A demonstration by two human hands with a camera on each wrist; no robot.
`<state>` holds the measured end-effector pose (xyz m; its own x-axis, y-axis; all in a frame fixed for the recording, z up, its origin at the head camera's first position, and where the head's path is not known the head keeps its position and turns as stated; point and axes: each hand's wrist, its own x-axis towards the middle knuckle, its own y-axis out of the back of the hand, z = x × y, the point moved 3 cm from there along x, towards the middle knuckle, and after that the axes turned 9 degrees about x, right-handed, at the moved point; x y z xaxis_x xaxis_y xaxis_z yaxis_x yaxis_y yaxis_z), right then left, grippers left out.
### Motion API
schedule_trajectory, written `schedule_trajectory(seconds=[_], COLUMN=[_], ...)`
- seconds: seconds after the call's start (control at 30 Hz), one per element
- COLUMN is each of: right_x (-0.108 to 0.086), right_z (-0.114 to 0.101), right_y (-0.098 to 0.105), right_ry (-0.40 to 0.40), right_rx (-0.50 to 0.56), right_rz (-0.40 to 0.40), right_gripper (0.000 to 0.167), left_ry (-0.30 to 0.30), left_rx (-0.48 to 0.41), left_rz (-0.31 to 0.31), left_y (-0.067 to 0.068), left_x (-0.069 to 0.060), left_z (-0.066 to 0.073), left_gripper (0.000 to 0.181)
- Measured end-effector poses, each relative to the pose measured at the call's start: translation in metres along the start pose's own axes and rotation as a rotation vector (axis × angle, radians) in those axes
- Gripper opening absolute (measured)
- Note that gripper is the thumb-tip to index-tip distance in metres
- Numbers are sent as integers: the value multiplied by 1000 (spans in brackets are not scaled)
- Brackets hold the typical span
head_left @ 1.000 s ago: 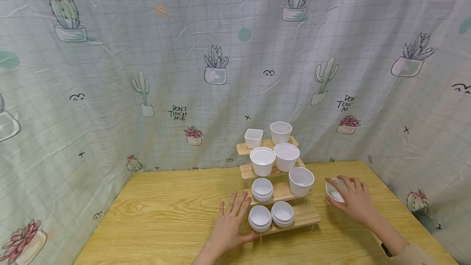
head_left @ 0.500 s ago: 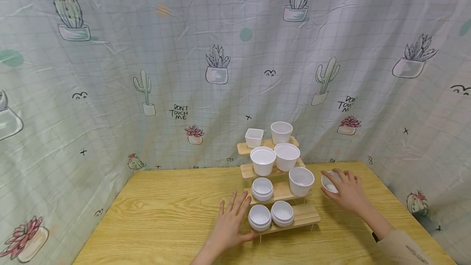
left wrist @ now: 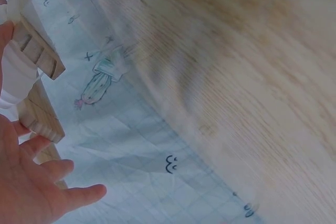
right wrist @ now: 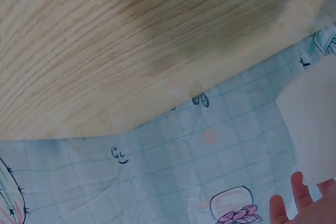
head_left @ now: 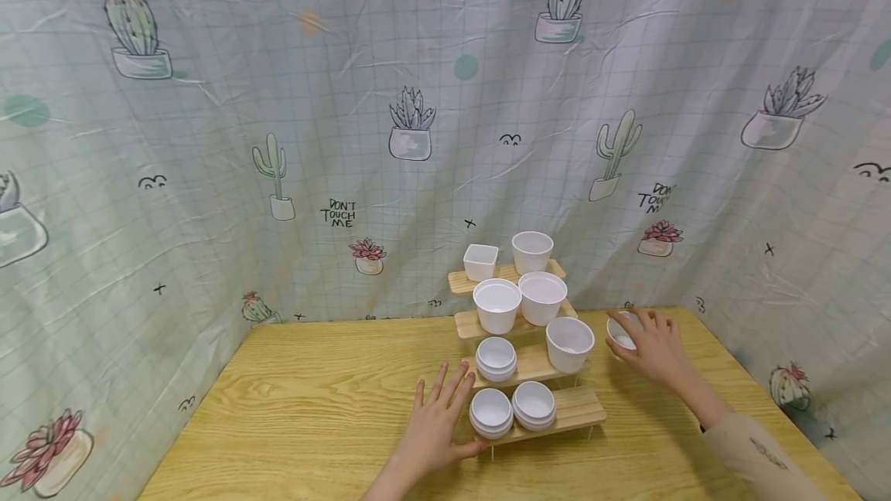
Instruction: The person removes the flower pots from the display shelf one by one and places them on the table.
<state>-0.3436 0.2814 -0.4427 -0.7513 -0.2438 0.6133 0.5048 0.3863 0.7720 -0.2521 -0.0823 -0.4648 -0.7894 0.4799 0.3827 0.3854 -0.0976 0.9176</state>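
In the head view a tiered wooden stand (head_left: 581, 406) carries white pots on every step. My left hand (head_left: 433, 431) lies spread at its lower left, fingers straight, touching the edges of the lower steps; the left wrist view shows this hand (left wrist: 37, 182) against the wooden step ends (left wrist: 39, 116). To the right of the stand, my right hand (head_left: 654, 350) grips a white pot (head_left: 622, 333) by its sides, thumb and fingers around the rim. The right wrist view shows the pot's pale wall (right wrist: 310, 124) above the fingertips of the right hand (right wrist: 310, 205).
A small square pot (head_left: 480, 261) and a round pot (head_left: 532, 251) stand on the top step. Larger round pots (head_left: 497, 308) fill the step below. The yellow wooden table (head_left: 313, 393) meets a cactus-print curtain (head_left: 418, 199) behind the stand.
My right hand has carried the pot away from me, toward the back of the table, and slightly left. The left hand and the pots on the stand have not visibly moved.
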Motion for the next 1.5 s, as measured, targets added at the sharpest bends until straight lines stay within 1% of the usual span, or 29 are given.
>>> schedule_trajectory(seconds=[0.2, 0.37, 0.53, 0.7, 1.0, 1.23, 1.5], right_x=[5, 9, 14, 17, 20, 20, 21], right_z=[10, 16, 17, 17, 21, 26, 29], right_y=[-8, -12, -16, -19, -29, -37, -41], right_ry=[6, 11, 5, -10, -71, -67, -70], right_rx=[-24, -41, -61, -55, -83, -100, -125], right_rz=[5, -3, -32, -47, -81, -95, -129], right_gripper=[48, 50, 51, 52, 50, 50, 51], left_ry=[1, -3, -4, -6, 0, -1, -2], left_rx=[3, 8, 21, 26, 29, 8, 9], left_rz=[-5, 5, 12, 16, 19, 8, 20], left_y=[0, 0, -1, 0, 2, 1, 2], left_x=[0, 0, 0, 1, 1, 0, 0], left_z=[0, 0, 0, 1, 2, 2, 1], left_gripper=[99, 99, 98, 98, 98, 98, 99])
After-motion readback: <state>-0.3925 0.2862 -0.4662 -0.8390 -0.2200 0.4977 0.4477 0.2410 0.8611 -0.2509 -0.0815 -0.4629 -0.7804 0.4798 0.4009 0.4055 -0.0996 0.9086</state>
